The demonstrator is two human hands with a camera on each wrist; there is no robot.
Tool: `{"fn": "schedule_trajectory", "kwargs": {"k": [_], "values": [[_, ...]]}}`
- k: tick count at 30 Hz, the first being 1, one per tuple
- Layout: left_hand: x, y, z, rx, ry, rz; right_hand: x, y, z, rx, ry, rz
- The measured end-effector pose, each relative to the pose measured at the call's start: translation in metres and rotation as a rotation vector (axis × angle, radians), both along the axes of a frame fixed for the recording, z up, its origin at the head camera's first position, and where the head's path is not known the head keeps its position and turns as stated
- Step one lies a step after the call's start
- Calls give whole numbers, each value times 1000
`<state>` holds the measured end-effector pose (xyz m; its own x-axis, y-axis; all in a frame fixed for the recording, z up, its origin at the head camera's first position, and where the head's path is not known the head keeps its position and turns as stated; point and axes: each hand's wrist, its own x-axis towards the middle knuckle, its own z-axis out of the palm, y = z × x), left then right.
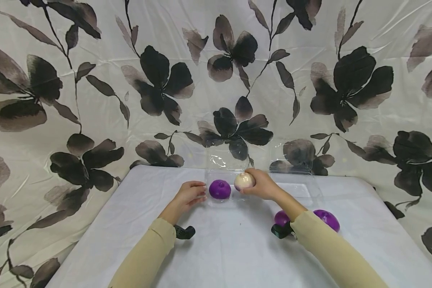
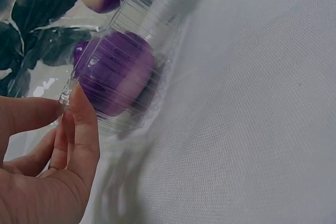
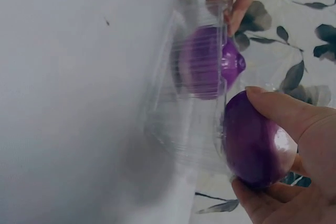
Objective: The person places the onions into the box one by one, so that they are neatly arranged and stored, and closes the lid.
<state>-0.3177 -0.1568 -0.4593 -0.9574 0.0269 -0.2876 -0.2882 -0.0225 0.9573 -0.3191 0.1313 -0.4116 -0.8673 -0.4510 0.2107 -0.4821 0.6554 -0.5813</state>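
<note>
A clear plastic clamshell container (image 1: pixel 252 199) stands on the table with its lid raised at the back. My left hand (image 1: pixel 191 195) pinches the container's left rim between thumb and fingers, seen close in the left wrist view (image 2: pixel 58 150). Inside its left end sits a glossy purple bulb (image 1: pixel 220 189) with a nub on top. My right hand (image 1: pixel 263 185) grips a purple-and-white bulb (image 1: pixel 244 182), turnip-like or onion-like, just right of the first. In the right wrist view this held bulb (image 3: pixel 257 142) is at the container's rim, its pale end toward my palm.
Two more purple bulbs, one small-looking (image 1: pixel 281 218) and partly hidden by my forearm, one larger (image 1: pixel 327 220), lie on the white-covered table (image 1: pixel 223 256) at the right. A floral sheet (image 1: pixel 165 32) hangs behind the table.
</note>
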Motion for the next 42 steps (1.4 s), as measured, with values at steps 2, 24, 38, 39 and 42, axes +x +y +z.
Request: {"fn": "schedule_trajectory", "kwargs": {"k": [2,24,38,39,42], "values": [[0,0,0,2,-1,0,-2,-2,-2,2,6,-4],[4,3,2,-1,9,-1,-8,-30,-13,184,64,-57],[1,2,3,-16,-5,8,-11,-34,-16,230,48,-38],[1,2,3,-17,-4,8,-12,-35,-16,228,47,-33],[2,1,2,-19,1,7,-13,-36,-16,224,33,-23]]}}
